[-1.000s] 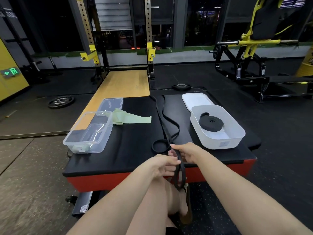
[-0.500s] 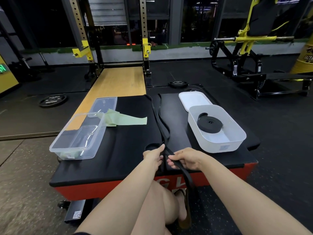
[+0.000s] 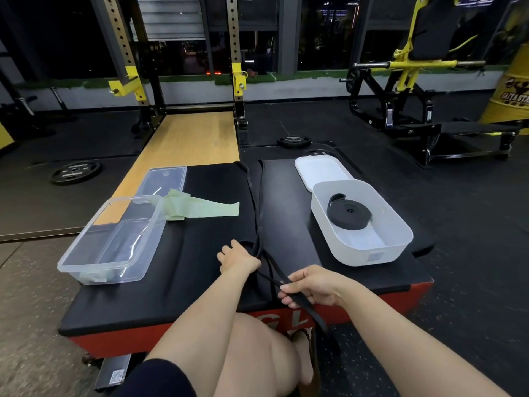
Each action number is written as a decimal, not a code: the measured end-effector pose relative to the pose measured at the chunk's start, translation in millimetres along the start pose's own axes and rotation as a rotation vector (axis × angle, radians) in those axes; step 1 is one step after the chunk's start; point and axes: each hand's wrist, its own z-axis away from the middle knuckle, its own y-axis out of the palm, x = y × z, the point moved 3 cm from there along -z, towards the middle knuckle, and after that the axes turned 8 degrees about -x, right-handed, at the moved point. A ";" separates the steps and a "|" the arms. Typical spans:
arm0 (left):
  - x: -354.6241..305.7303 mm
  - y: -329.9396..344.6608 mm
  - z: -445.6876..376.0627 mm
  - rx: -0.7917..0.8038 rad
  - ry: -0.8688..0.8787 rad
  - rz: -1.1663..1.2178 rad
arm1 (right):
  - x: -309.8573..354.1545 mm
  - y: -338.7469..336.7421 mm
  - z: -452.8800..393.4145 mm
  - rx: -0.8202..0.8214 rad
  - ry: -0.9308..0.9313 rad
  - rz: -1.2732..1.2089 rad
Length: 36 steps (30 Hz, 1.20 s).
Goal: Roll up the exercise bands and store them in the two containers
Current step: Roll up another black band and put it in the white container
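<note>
Black band [image 3: 259, 202]: pinched near one end between thumb and fingers of right hand [image 3: 310, 285] at front edge of black pad [image 3: 183, 270], tail hanging over edge. Left hand [image 3: 239, 257] resting on band further up, fingers curled loosely; grasp unclear. Small coil seen a second ago now gone, band pulled straight, so rolling likely restarting. Beyond: white container [image 3: 400, 233] with rolled black band [image 3: 349, 214] stored; clear container [image 3: 86, 262] at left, green band [image 3: 200, 209] beside it unrolled. Nothing blocking either container.
</note>
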 end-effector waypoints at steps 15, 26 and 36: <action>-25.1 10.0 -2.7 0.491 -0.322 1.356 | -9.7 -2.5 -12.6 -0.025 0.060 0.046; -26.4 10.3 -15.1 0.486 0.016 1.183 | -1.2 1.5 -18.2 -0.001 0.043 0.032; -3.5 10.2 -10.1 0.525 -0.068 0.674 | 2.1 2.1 -27.4 -0.031 0.011 -0.075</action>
